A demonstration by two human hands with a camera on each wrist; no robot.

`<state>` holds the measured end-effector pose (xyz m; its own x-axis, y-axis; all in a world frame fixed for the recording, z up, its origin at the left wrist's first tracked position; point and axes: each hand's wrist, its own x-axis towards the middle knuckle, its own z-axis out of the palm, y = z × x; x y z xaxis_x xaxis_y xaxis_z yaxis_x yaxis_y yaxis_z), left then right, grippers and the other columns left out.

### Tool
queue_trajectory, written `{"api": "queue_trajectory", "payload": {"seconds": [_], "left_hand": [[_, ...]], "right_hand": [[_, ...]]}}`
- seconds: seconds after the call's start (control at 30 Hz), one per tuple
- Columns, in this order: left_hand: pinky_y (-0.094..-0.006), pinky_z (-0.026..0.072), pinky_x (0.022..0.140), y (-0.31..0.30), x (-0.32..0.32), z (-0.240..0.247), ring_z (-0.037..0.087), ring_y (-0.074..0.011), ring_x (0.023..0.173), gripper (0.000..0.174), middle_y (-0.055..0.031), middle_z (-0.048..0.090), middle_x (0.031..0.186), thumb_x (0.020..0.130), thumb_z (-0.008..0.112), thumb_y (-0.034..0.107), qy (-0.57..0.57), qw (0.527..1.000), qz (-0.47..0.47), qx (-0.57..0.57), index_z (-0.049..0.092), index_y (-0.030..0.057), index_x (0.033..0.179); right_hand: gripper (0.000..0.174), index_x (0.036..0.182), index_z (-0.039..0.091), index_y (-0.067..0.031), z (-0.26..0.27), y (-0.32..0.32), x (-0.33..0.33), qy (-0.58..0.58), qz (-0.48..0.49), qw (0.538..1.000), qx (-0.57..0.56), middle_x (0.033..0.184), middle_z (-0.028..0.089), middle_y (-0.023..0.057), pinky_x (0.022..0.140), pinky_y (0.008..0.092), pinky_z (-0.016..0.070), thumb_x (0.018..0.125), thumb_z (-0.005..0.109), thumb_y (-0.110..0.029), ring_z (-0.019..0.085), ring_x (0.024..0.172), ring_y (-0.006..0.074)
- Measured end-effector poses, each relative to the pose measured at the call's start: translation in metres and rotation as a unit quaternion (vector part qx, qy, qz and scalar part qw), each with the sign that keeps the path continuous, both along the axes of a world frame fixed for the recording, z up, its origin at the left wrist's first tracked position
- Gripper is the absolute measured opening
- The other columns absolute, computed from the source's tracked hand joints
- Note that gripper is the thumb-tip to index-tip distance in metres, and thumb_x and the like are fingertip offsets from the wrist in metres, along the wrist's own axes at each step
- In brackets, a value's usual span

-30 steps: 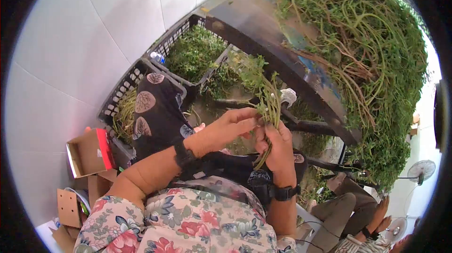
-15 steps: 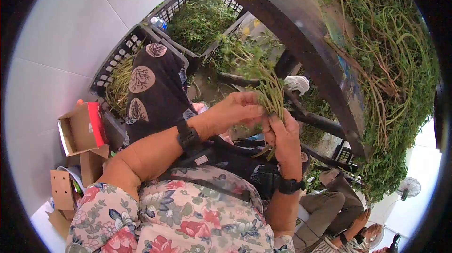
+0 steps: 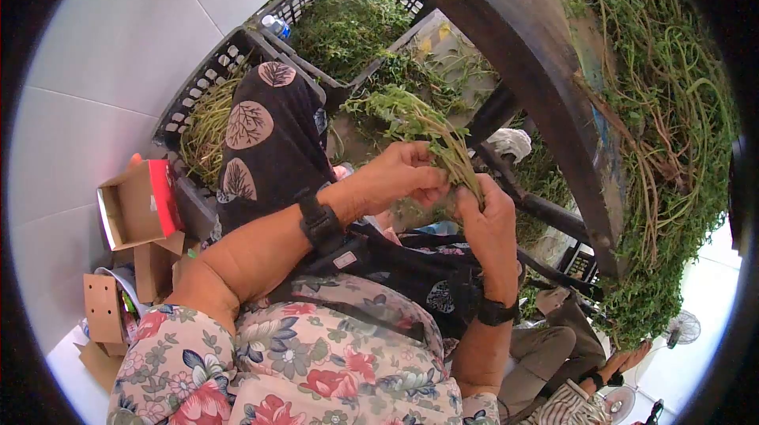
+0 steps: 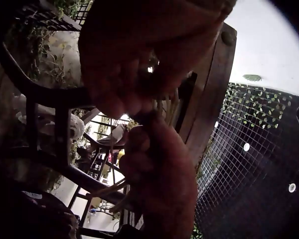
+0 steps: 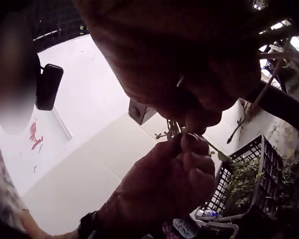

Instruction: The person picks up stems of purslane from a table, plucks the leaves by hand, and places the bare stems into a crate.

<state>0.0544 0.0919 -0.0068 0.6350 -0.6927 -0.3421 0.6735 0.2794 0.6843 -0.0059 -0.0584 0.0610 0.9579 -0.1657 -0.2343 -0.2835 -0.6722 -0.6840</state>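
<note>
A bunch of green leafy stems (image 3: 443,140) is gripped near its lower end by my right hand (image 3: 492,223), its leafy tops leaning up and left. My left hand (image 3: 399,176) meets the bunch from the left, thumb and fingers pinching at its stems. In the left wrist view my left hand (image 4: 134,55) is dark at the top, and my right hand (image 4: 164,179) is below with stem ends showing beside it. The right wrist view has my right hand (image 5: 174,59) above and my left hand (image 5: 162,179) below, fingertips close together around thin stems (image 5: 173,128).
A heap of long-stemmed greens (image 3: 664,132) covers the dark-edged table (image 3: 538,53) at right. Black crates (image 3: 316,81) with greens and cut stems stand at upper left, a bottle (image 3: 276,26) beside them. An open red box (image 3: 141,204) lies left; another person sits lower right.
The bunch has tipped further to the left, and both hands have moved slightly up. The head view has shifted, so the table edge stands further right.
</note>
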Motion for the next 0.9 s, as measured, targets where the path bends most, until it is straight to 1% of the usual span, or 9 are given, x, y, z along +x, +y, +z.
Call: {"api": "queue_trajectory", "payload": {"seconds": [0.1, 0.3, 0.4, 0.5, 0.6, 0.7, 0.8, 0.83, 0.9], "left_hand": [[-0.0236, 0.0476, 0.063, 0.001, 0.003, -0.006, 0.057, -0.0102, 0.066, 0.021, -0.003, 0.061, 0.081, 0.078, 0.058, 0.008, -0.022, 0.999, -0.031, 0.015, 0.059, 0.0011, 0.098], [-0.0227, 0.0476, 0.057, -0.001, 0.0, -0.015, 0.056, -0.0092, 0.062, 0.015, -0.004, 0.06, 0.076, 0.079, 0.057, 0.009, -0.191, 0.968, -0.146, 0.073, 0.059, -0.0016, 0.09], [-0.0242, 0.0463, 0.051, -0.001, -0.001, -0.009, 0.056, -0.0107, 0.054, 0.012, -0.0056, 0.06, 0.069, 0.073, 0.054, 0.007, -0.165, 0.973, -0.131, 0.093, 0.058, -0.0033, 0.079], [-0.0249, 0.0477, 0.051, -0.004, -0.002, -0.015, 0.056, -0.0116, 0.053, 0.011, -0.0057, 0.059, 0.067, 0.072, 0.054, 0.007, -0.122, 0.982, -0.083, 0.12, 0.057, -0.0032, 0.076], [-0.0274, 0.0503, 0.057, -0.005, 0.001, -0.035, 0.058, -0.0135, 0.062, 0.014, -0.0058, 0.06, 0.074, 0.076, 0.049, 0.003, -0.062, 0.982, -0.066, 0.165, 0.056, 0.001, 0.087], [-0.0295, 0.0513, 0.062, -0.004, 0.005, -0.042, 0.058, -0.0148, 0.068, 0.021, -0.0064, 0.06, 0.08, 0.073, 0.045, -0.002, 0.009, 0.999, 0.042, 0.028, 0.055, 0.0021, 0.09], [-0.0306, 0.0514, 0.067, -0.002, 0.008, -0.034, 0.058, -0.0163, 0.076, 0.03, -0.0066, 0.059, 0.087, 0.07, 0.041, -0.006, 0.059, 0.989, 0.132, 0.015, 0.054, 0.0024, 0.096], [-0.03, 0.0511, 0.071, -0.001, 0.009, -0.037, 0.059, -0.0165, 0.08, 0.033, -0.0061, 0.059, 0.092, 0.071, 0.041, -0.006, 0.057, 0.989, 0.136, 0.009, 0.052, 0.0023, 0.101], [-0.0301, 0.0509, 0.073, -0.002, 0.008, -0.035, 0.059, -0.0164, 0.081, 0.033, -0.0057, 0.059, 0.091, 0.073, 0.041, -0.005, 0.074, 0.984, 0.16, 0.004, 0.052, 0.0025, 0.103]], "right_hand": [[0.023, 0.096, 0.056, 0.001, -0.001, 0.003, 0.0, 0.006, -0.012, 1.0, 0.004, 0.078, 0.06, 0.0207, 0.064, 0.0376, 0.0449, 0.081, 0.051, -0.016, 0.059, 0.068, 0.0323], [0.023, 0.097, 0.056, 0.001, -0.005, 0.0, 0.0, -0.003, -0.017, 1.0, -0.009, 0.08, 0.06, 0.0216, 0.065, 0.0383, 0.045, 0.082, 0.051, -0.016, 0.06, 0.072, 0.0333], [0.023, 0.097, 0.056, 0.001, -0.012, 0.001, -0.001, -0.015, -0.024, 0.999, -0.015, 0.079, 0.06, 0.022, 0.066, 0.0392, 0.0447, 0.082, 0.05, -0.016, 0.059, 0.072, 0.0357], [0.022, 0.095, 0.056, 0.0015, -0.013, 0.005, -0.004, -0.016, -0.029, 0.999, -0.013, 0.072, 0.06, 0.0167, 0.06, 0.0362, 0.0441, 0.082, 0.05, -0.016, 0.057, 0.063, 0.0283], [0.019, 0.088, 0.056, 0.001, 0.009, 0.011, -0.006, 0.009, -0.092, 0.991, 0.092, 0.061, 0.053, 0.0061, 0.049, 0.0294, 0.0386, 0.082, 0.05, -0.016, 0.048, 0.052, 0.0147], [0.017, 0.08, 0.056, -0.002, 0.013, 0.003, -0.006, 0.021, -0.116, 0.977, 0.18, 0.057, 0.043, -0.003, 0.043, 0.0228, 0.0285, 0.084, 0.05, -0.017, 0.037, 0.049, 0.0041], [0.017, 0.078, 0.055, -0.0051, 0.016, 0.005, -0.006, 0.05, -0.15, 0.966, 0.207, 0.055, 0.039, -0.0058, 0.042, 0.0213, 0.0232, 0.085, 0.049, -0.019, 0.033, 0.047, 0.0026], [0.016, 0.078, 0.055, -0.0052, 0.015, 0.005, -0.007, 0.055, -0.152, 0.961, 0.222, 0.055, 0.039, -0.0062, 0.042, 0.0211, 0.0226, 0.085, 0.049, -0.019, 0.032, 0.047, 0.0023], [0.015, 0.08, 0.055, -0.0056, 0.01, 0.003, -0.009, 0.063, -0.16, 0.952, 0.254, 0.055, 0.038, -0.0069, 0.042, 0.0209, 0.0214, 0.085, 0.049, -0.019, 0.031, 0.047, 0.0018]]}}
